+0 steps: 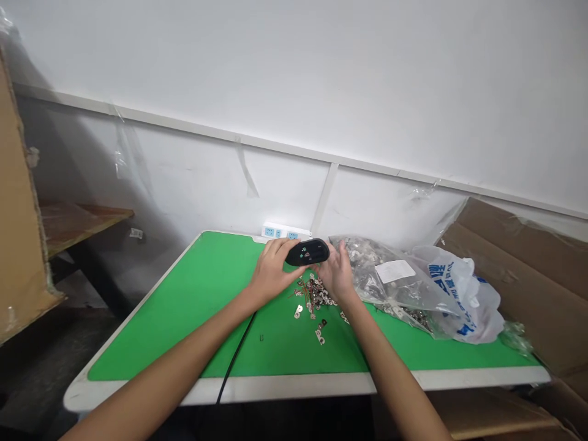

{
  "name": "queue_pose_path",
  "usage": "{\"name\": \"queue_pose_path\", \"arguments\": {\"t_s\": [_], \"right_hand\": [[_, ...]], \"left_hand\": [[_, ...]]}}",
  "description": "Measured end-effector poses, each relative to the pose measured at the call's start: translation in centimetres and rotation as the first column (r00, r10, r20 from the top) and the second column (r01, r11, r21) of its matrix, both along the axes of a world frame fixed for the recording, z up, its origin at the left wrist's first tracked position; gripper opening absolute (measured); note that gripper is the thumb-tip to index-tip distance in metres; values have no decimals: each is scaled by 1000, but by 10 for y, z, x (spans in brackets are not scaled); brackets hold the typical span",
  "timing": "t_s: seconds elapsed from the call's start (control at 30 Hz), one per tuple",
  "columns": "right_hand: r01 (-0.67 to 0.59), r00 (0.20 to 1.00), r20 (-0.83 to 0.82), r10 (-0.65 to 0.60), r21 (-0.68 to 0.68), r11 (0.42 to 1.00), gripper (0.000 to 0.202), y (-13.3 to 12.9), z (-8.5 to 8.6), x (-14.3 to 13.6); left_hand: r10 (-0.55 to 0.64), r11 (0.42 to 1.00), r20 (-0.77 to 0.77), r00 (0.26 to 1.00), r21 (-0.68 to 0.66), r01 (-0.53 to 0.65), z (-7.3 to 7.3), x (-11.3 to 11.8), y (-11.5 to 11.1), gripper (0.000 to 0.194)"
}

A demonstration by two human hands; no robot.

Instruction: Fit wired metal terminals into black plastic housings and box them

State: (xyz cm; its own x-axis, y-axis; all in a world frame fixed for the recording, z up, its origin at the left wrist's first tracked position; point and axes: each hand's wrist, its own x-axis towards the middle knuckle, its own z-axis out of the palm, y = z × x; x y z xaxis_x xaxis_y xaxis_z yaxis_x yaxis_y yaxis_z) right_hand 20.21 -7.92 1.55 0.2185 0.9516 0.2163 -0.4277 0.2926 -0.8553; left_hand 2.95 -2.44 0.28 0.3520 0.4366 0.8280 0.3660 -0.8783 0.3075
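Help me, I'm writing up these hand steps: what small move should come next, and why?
Perhaps steady the black casing by closing the right hand on its right end. The left hand clearly grips the other end, while the right is beside it, contact unclear. Small green details show in the casing's dark side, and loose metal pieces lie below.

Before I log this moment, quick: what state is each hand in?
Left hand: closed, holding the black oval casing.
Right hand: by the casing's right end; whether it grips cannot be told.
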Motion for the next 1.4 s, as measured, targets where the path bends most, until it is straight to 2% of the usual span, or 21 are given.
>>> {"name": "queue_pose_path", "arguments": {"t_s": [0.07,0.2,0.3,0.4,0.5,0.6,0.73,0.97,1.2,1.3,1.33,1.4], "right_hand": [[34,995,92,-37,32,999,66,0,0,0],[95,973,209,-94,4,995,63,1,-2,-1],[111,969,222,-110,8,994,63,2,-3,-1],[108,970,219,-108,15,994,61,3,-5,-2],[44,982,186,-42,-8,999,66,5,-7,-4],[-9,990,141,12,-18,1000,70,7,-6,-5],[-12,988,152,16,-29,1000,67,7,-6,-3],[42,965,261,-26,-55,998,66,7,-8,3],[129,881,460,-112,-6,992,69,8,-8,11],[105,906,417,-71,-57,993,67,11,-11,14],[85,922,384,-45,-88,993,65,12,-13,14],[26,952,305,19,-143,989,59,13,-16,14]], "left_hand": [[27,999,-5,1000,-45,-28,0,1,-2,51],[38,996,-7,999,-84,-38,2,5,-10,52],[22,988,3,1000,-151,-21,3,8,-14,47],[-10,972,9,1000,-236,12,2,9,-15,32],[-15,960,-29,999,-280,7,2,9,-14,37],[-9,957,-75,997,-289,-13,3,8,-12,44],[20,959,-96,995,-280,-46,1,9,-11,48],[12,953,-117,993,-300,-46,-5,11,-10,50],[-5,935,-105,994,-352,-33,-3,13,-6,49],[-69,886,-50,996,-462,38,5,12,-6,52],[-114,844,-7,993,-529,93,8,11,-6,55],[-188,719,101,977,-663,207,14,10,-5,63]]}}
